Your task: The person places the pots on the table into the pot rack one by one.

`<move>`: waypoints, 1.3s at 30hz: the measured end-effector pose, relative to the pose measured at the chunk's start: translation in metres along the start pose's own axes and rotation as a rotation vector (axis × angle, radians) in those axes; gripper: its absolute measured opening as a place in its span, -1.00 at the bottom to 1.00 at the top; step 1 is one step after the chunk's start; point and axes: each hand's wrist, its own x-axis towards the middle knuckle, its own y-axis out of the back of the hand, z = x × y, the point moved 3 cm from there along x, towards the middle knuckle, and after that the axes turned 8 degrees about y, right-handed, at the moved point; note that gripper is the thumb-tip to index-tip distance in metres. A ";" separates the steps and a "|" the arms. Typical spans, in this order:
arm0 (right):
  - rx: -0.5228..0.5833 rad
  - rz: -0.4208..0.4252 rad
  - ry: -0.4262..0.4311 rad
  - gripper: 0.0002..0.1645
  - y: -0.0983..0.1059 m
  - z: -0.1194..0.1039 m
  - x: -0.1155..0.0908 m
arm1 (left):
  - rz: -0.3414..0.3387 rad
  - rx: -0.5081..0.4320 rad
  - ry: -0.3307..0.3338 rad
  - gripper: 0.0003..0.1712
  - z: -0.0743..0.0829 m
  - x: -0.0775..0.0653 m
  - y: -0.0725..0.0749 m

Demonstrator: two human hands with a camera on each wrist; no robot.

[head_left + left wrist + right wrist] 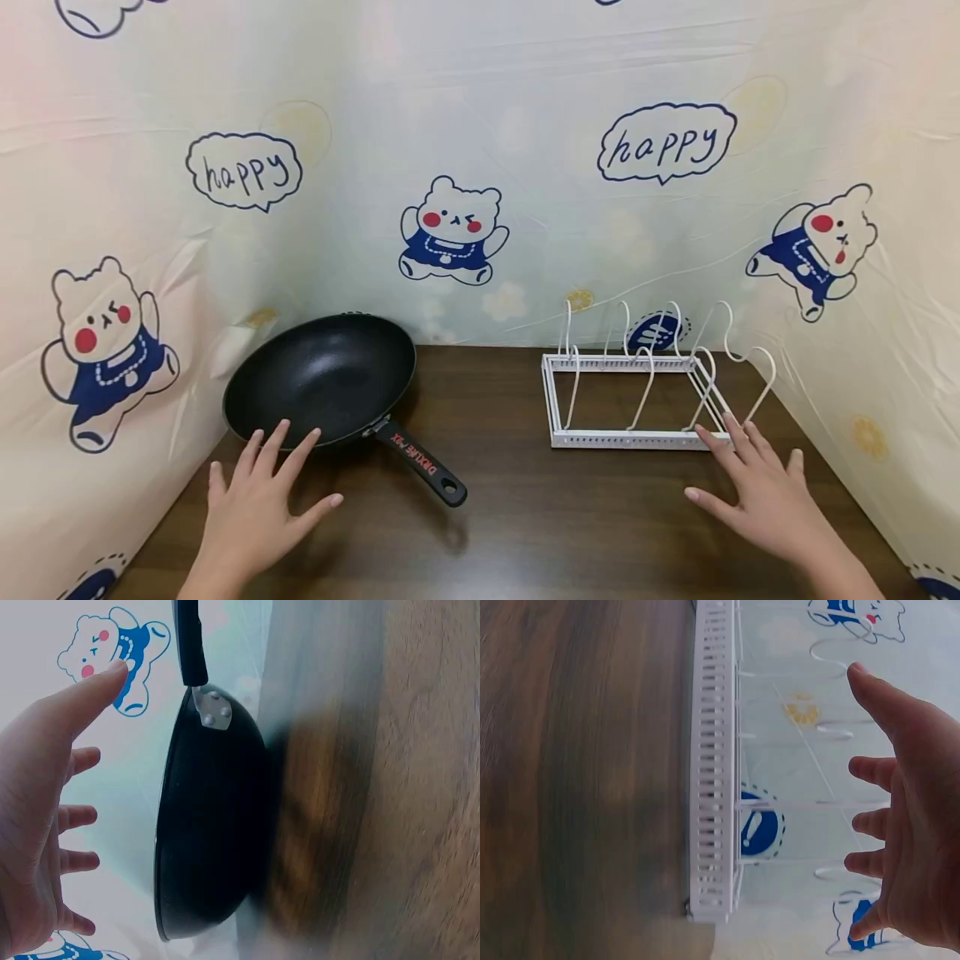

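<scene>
A black frying pan (322, 379) rests on the left of the table, its handle (420, 462) angled toward the front right. My left hand (258, 508) hovers in front of the pan with fingers spread, holding nothing. In the left wrist view the pan's dark outer side (214, 817) and riveted bracket (215, 711) lie beyond the fingers. At the right stands a white pan rack (630, 439) with several curved wire dividers. Near its front right corner, my right hand (776, 504) is spread and holds nothing. The rack's slotted rail (711, 772) shows in the right wrist view.
The brown wooden table (510, 517) carries the pan and rack. A pale cloth (540, 108) printed with bears and "happy" bubbles hangs behind the table and along both sides, close behind the rack and pan.
</scene>
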 end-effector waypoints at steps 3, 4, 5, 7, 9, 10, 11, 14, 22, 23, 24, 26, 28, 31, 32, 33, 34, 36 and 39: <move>0.033 -0.001 0.013 0.01 -0.003 -0.007 0.005 | 0.004 -0.008 -0.013 0.04 0.004 -0.001 -0.003; 0.052 0.000 0.018 0.00 -0.004 -0.009 0.007 | 0.008 -0.011 -0.018 0.03 0.005 -0.002 -0.003; 0.073 0.001 0.024 -0.01 -0.005 -0.012 0.010 | 0.010 -0.015 -0.022 0.02 0.007 -0.002 -0.004; 0.117 0.009 0.037 -0.04 -0.007 -0.018 0.015 | 0.018 -0.027 -0.029 0.01 0.009 -0.001 -0.005; 0.156 0.011 0.050 -0.06 -0.009 -0.023 0.019 | 0.037 -0.045 -0.038 -0.01 0.011 0.000 -0.007; 0.173 0.016 0.058 -0.06 -0.010 -0.026 0.022 | 0.042 -0.059 -0.042 -0.01 0.012 0.000 -0.008; 0.185 0.023 0.067 -0.07 -0.012 -0.029 0.024 | 0.051 -0.072 -0.048 -0.02 0.013 0.000 -0.009; 0.218 0.046 0.103 -0.07 -0.015 -0.037 0.030 | 0.092 -0.123 -0.072 -0.06 0.016 0.000 -0.013; 0.300 0.109 0.217 -0.13 -0.022 -0.055 0.045 | 0.186 -0.319 -0.105 -0.28 0.024 -0.001 -0.017; 0.310 0.109 0.224 -0.14 -0.023 -0.057 0.047 | 0.176 -0.340 -0.095 -0.31 0.025 -0.002 -0.018; 0.317 0.106 0.228 -0.15 -0.024 -0.060 0.049 | 0.160 -0.360 -0.083 -0.34 0.026 -0.002 -0.018; 0.334 0.100 0.230 -0.18 -0.026 -0.065 0.052 | 0.121 -0.401 -0.059 -0.37 0.029 -0.002 -0.021; 0.348 0.094 0.236 -0.20 -0.029 -0.069 0.055 | 0.081 -0.441 -0.033 -0.40 0.031 -0.002 -0.023; 0.371 0.081 0.243 -0.22 -0.034 -0.076 0.059 | 0.036 -0.492 0.000 -0.45 0.034 -0.003 -0.026; 0.380 0.077 0.245 -0.23 -0.036 -0.078 0.060 | 0.025 -0.507 0.008 -0.46 0.036 -0.003 -0.027; 0.391 0.072 0.245 -0.24 -0.037 -0.080 0.062 | 0.015 -0.520 0.019 -0.48 0.037 -0.003 -0.029; 0.402 0.069 0.246 -0.25 -0.038 -0.082 0.063 | 0.006 -0.533 0.029 -0.49 0.038 -0.003 -0.030; 0.423 0.061 0.251 -0.26 -0.040 -0.087 0.067 | -0.014 -0.554 0.053 -0.51 0.040 -0.003 -0.034; 0.456 0.055 0.269 -0.29 -0.042 -0.094 0.074 | -0.032 -0.597 0.081 -0.53 0.042 -0.001 -0.038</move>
